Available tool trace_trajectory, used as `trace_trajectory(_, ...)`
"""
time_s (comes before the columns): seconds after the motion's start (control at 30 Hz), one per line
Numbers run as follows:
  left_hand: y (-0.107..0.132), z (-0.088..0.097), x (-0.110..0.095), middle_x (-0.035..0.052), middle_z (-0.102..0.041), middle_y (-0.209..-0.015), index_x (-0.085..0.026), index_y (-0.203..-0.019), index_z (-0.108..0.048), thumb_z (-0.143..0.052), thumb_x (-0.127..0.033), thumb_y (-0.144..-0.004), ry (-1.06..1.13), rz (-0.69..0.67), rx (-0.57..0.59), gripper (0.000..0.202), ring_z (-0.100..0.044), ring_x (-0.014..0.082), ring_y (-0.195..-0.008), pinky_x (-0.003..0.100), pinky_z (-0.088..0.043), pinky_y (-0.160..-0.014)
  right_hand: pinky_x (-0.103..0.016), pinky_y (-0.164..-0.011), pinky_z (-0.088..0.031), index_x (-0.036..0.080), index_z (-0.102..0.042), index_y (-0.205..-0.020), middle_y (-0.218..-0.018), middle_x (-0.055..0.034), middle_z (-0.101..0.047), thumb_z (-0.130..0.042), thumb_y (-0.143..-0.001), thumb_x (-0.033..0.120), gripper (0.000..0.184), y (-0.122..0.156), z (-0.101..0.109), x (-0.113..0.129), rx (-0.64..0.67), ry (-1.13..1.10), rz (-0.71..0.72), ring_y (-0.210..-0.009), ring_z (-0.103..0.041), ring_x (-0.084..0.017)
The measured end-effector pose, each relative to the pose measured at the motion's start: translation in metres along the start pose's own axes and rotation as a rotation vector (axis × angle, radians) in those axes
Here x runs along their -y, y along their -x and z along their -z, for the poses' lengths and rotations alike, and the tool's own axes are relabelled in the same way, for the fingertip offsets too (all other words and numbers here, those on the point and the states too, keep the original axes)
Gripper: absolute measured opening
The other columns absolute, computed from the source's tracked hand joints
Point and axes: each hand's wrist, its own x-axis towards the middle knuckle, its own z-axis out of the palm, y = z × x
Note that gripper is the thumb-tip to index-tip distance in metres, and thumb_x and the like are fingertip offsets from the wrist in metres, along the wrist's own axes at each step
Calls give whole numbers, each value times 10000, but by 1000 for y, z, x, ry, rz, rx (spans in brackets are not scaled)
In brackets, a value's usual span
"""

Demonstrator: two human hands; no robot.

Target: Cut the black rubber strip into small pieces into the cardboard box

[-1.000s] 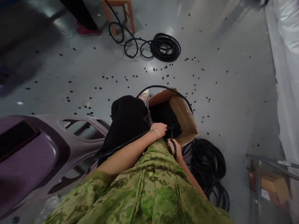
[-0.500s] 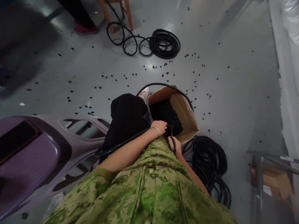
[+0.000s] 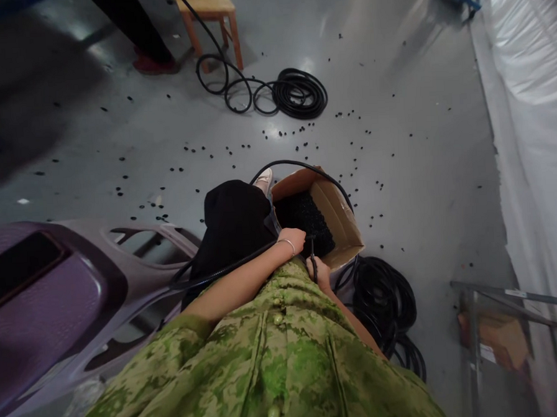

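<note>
My left hand (image 3: 295, 239), with a bracelet at the wrist, is closed on a black hose (image 3: 237, 265) that runs beneath the forearm from the left. Just beyond its fingertips, a short dark end sticks out toward the right. My right hand (image 3: 320, 271), close by and slightly lower, is closed around a slim dark scissors-like tool (image 3: 313, 255) pointing up at that end; its exact kind is hard to make out. Both hands are over the near edge of a cardboard box (image 3: 342, 214), which holds a heap of small black pieces (image 3: 304, 216).
A hose coil (image 3: 381, 296) lies right of the box, another coil (image 3: 300, 95) ahead. Small black bits dot the grey floor. On the left stands a purple plastic chair (image 3: 83, 268) with a phone (image 3: 23, 268) on it. A wooden stool (image 3: 209, 7) and a person's leg (image 3: 133, 29) are farther off.
The view has shifted a little, so most things sit slightly more to the left. The scissors-like tool in my right hand has turned a bit and looks thinner. Both hands keep their grip.
</note>
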Motion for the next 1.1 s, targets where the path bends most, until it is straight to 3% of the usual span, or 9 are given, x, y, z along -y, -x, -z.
trace_trajectory(0.2,5,4,1,157,-720,-1092,-153,-1080,-687,-488,-258,-923,45,2,-5,274,-685,275,-1019,338,-536,-810,-285,-712,-472,185,-685,-889,-807,-53,-705,-472,-798,605,479,5,10,0,57,-93,37,-742,-627,-204)
trace_trajectory(0.47,4,2,2,147,-721,-1064,-181,-1072,-686,-466,-297,-945,86,-12,-15,279,-682,254,-1020,314,-518,-814,-278,-619,-459,174,-678,-918,-729,-57,-656,-531,-823,556,420,15,25,12,117,-240,43,-657,-593,-187)
trace_trajectory(0.7,6,2,0,141,-719,-1090,-185,-1075,-694,-470,-296,-936,49,-58,32,286,-669,260,-1054,319,-520,-827,-262,-612,-444,161,-659,-950,-699,-25,-629,-542,-799,601,479,13,25,13,121,-297,-60,-648,-576,-166)
trace_trajectory(1.1,-4,-5,-2,114,-720,-1106,-219,-1081,-701,-479,-339,-934,65,-100,81,292,-666,248,-1043,317,-519,-832,-251,-549,-406,170,-665,-929,-649,-9,-594,-525,-807,601,469,14,21,9,96,-352,-82,-579,-512,-147)
